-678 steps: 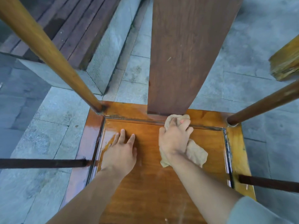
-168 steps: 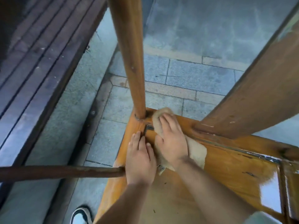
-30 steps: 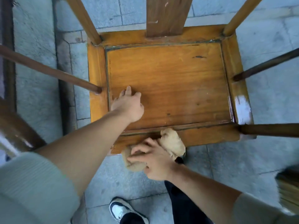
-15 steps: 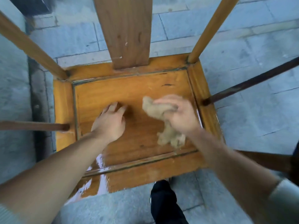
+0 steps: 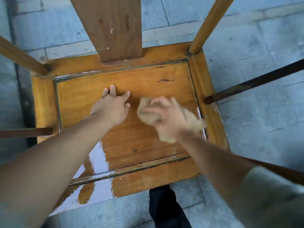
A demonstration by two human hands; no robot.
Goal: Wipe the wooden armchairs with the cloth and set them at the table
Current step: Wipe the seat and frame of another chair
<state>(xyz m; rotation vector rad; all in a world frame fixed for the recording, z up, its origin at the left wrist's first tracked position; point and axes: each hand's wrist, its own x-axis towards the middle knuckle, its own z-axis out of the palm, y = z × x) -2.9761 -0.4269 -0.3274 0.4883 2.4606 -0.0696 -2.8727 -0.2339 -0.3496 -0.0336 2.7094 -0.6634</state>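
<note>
right hand (image 5: 166, 119) shifted rightward, gripping cloth (image 5: 148, 115)

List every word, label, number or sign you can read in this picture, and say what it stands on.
None: no writing shows on the chair seat, the back slat, the cloth or the paving. The cloth and the right hand are motion-blurred.

A glossy, honey-coloured wooden armchair (image 5: 125, 142) is seen from above on grey paving, its seat panel scuffed near the back splat. A crumpled beige cloth (image 5: 148, 112), blurred, is held over the seat's right half.
</note>
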